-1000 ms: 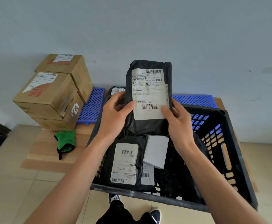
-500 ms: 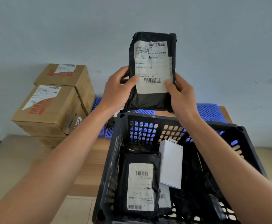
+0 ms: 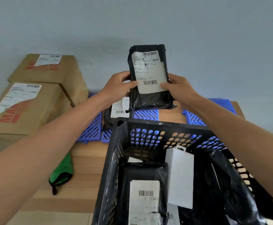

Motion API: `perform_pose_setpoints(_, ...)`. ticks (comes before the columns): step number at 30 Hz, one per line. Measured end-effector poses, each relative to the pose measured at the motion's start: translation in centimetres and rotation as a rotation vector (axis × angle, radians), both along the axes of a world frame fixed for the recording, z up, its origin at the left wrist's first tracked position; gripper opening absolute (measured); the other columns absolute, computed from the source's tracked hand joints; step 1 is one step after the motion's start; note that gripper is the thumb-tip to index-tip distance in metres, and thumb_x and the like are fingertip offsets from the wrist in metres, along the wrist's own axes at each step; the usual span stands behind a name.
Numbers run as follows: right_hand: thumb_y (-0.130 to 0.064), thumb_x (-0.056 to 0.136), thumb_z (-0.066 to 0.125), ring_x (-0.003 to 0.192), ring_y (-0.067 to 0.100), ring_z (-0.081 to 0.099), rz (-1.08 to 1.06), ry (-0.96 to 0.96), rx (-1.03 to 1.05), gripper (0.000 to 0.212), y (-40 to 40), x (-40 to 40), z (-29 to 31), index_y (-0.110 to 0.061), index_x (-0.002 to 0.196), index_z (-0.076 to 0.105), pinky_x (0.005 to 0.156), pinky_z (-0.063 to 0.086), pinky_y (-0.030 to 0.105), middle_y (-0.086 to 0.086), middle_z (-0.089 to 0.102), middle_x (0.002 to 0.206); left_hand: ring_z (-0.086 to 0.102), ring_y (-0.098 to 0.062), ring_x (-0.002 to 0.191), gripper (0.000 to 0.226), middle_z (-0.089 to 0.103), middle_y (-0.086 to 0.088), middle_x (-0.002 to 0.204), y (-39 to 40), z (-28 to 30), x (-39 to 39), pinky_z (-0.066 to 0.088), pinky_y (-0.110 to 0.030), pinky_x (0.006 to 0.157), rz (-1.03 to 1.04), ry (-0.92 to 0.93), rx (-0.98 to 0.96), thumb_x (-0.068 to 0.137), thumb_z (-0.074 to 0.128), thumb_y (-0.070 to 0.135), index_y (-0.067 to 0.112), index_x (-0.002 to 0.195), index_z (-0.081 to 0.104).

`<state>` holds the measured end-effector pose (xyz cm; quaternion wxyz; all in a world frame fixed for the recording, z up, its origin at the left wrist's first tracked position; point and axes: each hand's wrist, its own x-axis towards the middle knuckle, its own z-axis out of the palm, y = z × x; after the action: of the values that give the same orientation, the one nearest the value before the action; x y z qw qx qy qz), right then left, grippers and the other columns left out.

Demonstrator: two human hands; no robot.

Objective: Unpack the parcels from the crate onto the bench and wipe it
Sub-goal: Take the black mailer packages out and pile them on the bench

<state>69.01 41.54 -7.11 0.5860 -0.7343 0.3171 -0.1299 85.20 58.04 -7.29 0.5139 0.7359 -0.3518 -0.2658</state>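
I hold a black plastic parcel with a white shipping label upright in the air, beyond the far wall of the black crate. My left hand grips its left edge and my right hand grips its right edge. Inside the crate lie another black labelled parcel, a white box and more black bags. One black parcel lies on the blue mats of the wooden bench. A green cloth lies on the bench to the left of the crate.
Two brown cardboard boxes with labels are stacked at the bench's left end against the grey wall. Tiled floor shows below the bench's front edge.
Both hands have carried the black parcel up out of the crate and out over the bench behind it. The view has tilted down toward the crate's inside.
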Motion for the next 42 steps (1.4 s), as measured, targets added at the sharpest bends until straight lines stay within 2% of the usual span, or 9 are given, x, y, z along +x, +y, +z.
perform_pose_setpoints(7,-0.010,0.091,0.064,0.109,0.022,0.068,0.209,0.321,-0.205,0.039,-3.2,1.3,-4.8,-0.020,0.128,0.066,0.096,0.057,0.042,-0.001,0.072,0.117,0.068,-0.015,0.115,0.041,0.071,0.009,0.125,-1.9,-5.9,2.2,0.060,-0.048,0.091,-0.117,0.100,0.210,0.094,0.071,0.007,0.018,0.133,0.064)
perform_pose_setpoints(12,-0.007,0.087,0.069,0.094,0.032,0.070,0.312,0.472,-0.222,0.032,-4.7,2.2,-7.5,-0.014,0.118,0.065,0.083,0.058,0.047,0.008,0.072,0.112,0.067,-0.014,0.117,0.049,0.068,0.005,0.130,-3.4,-9.5,3.4,0.063,-0.036,0.080,-0.169,0.160,0.250,0.091,0.071,-0.001,0.017,0.136,0.061)
perform_pose_setpoints(17,-0.007,0.090,0.067,0.115,0.024,0.064,0.454,0.600,-0.146,0.041,-6.0,3.0,-9.8,-0.021,0.128,0.060,0.083,0.059,0.039,-0.002,0.068,0.126,0.069,-0.015,0.109,0.059,0.058,0.013,0.130,-4.1,-13.3,3.3,0.064,-0.034,0.078,-0.202,0.184,0.326,0.088,0.074,-0.002,0.026,0.137,0.058)
perform_pose_setpoints(21,-0.015,0.092,0.068,0.118,0.029,0.062,0.557,0.739,-0.167,0.051,-6.6,3.9,-11.6,-0.025,0.139,0.051,0.085,0.061,0.038,0.001,0.061,0.134,0.063,-0.025,0.125,0.076,0.049,-0.002,0.154,-4.4,-16.4,4.0,0.056,-0.018,0.063,-0.181,0.138,0.414,0.086,0.077,0.002,0.018,0.152,0.045)
perform_pose_setpoints(25,-0.023,0.094,0.070,0.124,0.030,0.058,0.646,0.846,-0.164,0.079,-7.0,4.6,-13.0,-0.025,0.159,0.025,0.095,0.058,0.042,0.001,0.038,0.159,0.050,-0.025,0.139,0.091,0.038,-0.007,0.162,-4.6,-18.7,4.6,0.059,-0.033,0.090,-0.161,0.048,0.527,0.082,0.083,0.010,0.014,0.159,0.033)
perform_pose_setpoints(28,-0.025,0.095,0.069,0.130,0.032,0.054,0.688,0.883,-0.133,0.087,-7.0,4.7,-13.9,-0.027,0.163,0.014,0.100,0.055,0.045,-0.001,0.023,0.167,0.037,-0.021,0.148,0.096,0.037,-0.007,0.162,-4.6,-19.8,4.7,0.039,-0.032,0.114,-0.156,0.042,0.588,0.081,0.084,0.010,0.013,0.160,0.029)
perform_pose_setpoints(31,-0.027,0.096,0.068,0.136,0.028,0.048,0.712,0.873,-0.113,0.081,-7.1,4.5,-14.7,-0.028,0.160,0.019,0.101,0.054,0.045,-0.002,0.025,0.166,0.035,-0.021,0.149,0.096,0.037,-0.005,0.163,-4.6,-20.5,4.5,0.028,-0.025,0.111,-0.136,0.030,0.594,0.082,0.082,0.007,0.014,0.160,0.028)
perform_pose_setpoints(37,-0.037,0.098,0.063,0.137,0.025,0.047,0.730,0.866,-0.138,0.084,-7.4,4.3,-15.4,-0.035,0.161,0.008,0.101,0.054,0.041,-0.004,0.024,0.167,0.048,-0.024,0.139,0.103,0.039,-0.001,0.161,-4.6,-20.8,3.8,0.040,-0.035,0.113,-0.072,0.008,0.492,0.084,0.082,0.011,0.026,0.163,0.018)
perform_pose_setpoints(42,-0.038,0.100,0.060,0.129,0.027,0.055,0.743,0.891,-0.345,0.090,-7.4,4.4,-16.2,-0.035,0.162,-0.005,0.103,0.047,0.037,0.004,0.025,0.167,0.042,-0.013,0.140,0.067,0.039,0.010,0.158,-4.1,-20.2,3.4,0.033,-0.034,0.116,-0.085,-0.275,0.378,0.088,0.077,0.022,0.035,0.147,0.049)
